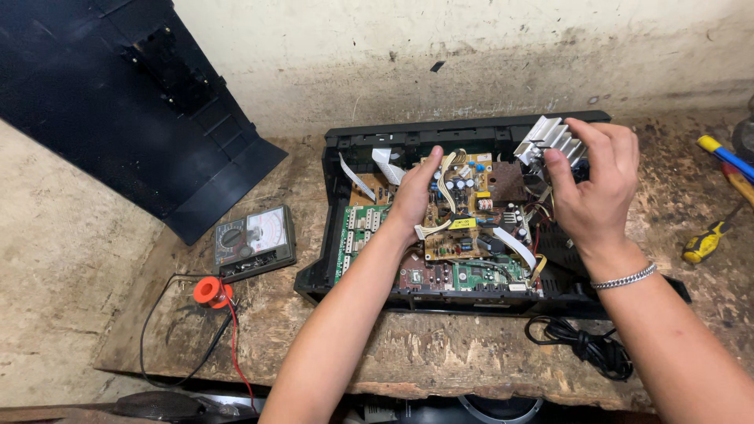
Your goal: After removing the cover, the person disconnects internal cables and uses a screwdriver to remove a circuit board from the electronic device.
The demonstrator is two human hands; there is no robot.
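The left hand [415, 196] presses flat, fingers together, steadying the tan circuit board [459, 216]; right hand [593, 184] fingers clamp the aluminium heat sink [543, 141] near the table's [440, 353] back edge.

Silver chain bracelet [624, 278], bare forearms

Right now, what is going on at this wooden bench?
A person is working inside an opened black plastic electronics chassis on a worn wooden bench. The left hand rests on the tan circuit board with yellow wiring. The right hand grips the silver finned metal heat sink at the chassis's far corner. A grey analogue multimeter and an orange spool lie beside the chassis, a yellow-handled screwdriver on the other side.
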